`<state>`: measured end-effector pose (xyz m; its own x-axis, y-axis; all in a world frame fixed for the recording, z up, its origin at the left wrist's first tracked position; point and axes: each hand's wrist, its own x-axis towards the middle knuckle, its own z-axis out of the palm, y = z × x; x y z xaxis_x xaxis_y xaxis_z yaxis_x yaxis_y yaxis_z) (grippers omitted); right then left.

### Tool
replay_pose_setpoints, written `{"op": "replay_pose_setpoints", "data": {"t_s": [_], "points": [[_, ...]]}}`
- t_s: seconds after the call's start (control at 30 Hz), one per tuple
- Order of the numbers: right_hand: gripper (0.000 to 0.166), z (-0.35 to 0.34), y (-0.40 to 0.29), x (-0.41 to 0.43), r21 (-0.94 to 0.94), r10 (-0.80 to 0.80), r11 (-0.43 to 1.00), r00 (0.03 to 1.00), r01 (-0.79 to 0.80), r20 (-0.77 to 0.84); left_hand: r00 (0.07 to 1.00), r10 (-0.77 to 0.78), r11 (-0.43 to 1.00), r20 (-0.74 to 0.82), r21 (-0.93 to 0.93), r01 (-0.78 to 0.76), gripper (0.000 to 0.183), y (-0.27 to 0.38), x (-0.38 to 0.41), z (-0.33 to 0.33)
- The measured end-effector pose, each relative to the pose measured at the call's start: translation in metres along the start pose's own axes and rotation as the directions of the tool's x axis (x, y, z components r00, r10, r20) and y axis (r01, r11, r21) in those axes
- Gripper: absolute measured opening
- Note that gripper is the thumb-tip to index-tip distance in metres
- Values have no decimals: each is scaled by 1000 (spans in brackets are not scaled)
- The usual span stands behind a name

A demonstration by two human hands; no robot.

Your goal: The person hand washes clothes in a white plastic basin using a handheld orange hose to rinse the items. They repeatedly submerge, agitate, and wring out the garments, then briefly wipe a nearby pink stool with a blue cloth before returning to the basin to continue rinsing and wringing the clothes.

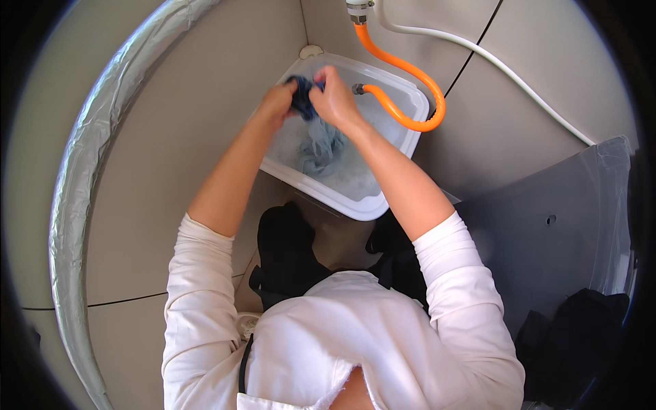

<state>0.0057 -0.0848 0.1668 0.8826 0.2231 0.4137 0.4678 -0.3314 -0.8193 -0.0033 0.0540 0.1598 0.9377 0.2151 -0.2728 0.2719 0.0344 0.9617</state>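
Observation:
A dark blue wet cloth (pixel 303 105) is bunched between my two hands above the white plastic tub (pixel 353 209). My left hand (pixel 278 105) grips its left side, and my right hand (pixel 333 97) is closed on its right side, slightly blurred. Below my hands the cloth's lower part seems to trail into cloudy, sudsy water, where grey-blue fabric (pixel 322 154) lies partly under the surface. Whether it is all one piece I cannot tell. An orange hose (pixel 392 110) reaches over the tub's right rim, its metal end to the right of my right hand.
The hose hangs from a white tap fitting (pixel 359 9). A white pipe (pixel 461 42) runs along the tiled wall. At left stands a foil-wrapped pipe (pixel 77 205). A grey panel (pixel 517 220) is at right, with black fabric (pixel 574 338) below it.

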Motion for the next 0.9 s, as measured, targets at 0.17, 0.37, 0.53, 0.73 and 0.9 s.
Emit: {"op": "replay_pose_setpoints", "data": {"t_s": [0.17,0.37,0.53,0.73,0.9], "points": [[24,-48,-106,66,-7,-445,887,853,461,-273,907,417,874,-68,-245,-420,26,134,-41,5],[19,-76,-186,72,77,-582,711,646,699,-495,728,685,654,14,-453,-606,28,201,-62,-2],[51,-46,-88,49,11,-468,875,850,485,-242,914,392,917,-109,121,-379,27,119,-40,13],[74,13,67,-19,-271,223,955,889,-117,400,982,-152,896,110,435,90,29,-73,19,23],[63,22,116,-50,-350,338,926,724,-141,601,919,-330,912,217,326,250,42,-116,25,40]]}}
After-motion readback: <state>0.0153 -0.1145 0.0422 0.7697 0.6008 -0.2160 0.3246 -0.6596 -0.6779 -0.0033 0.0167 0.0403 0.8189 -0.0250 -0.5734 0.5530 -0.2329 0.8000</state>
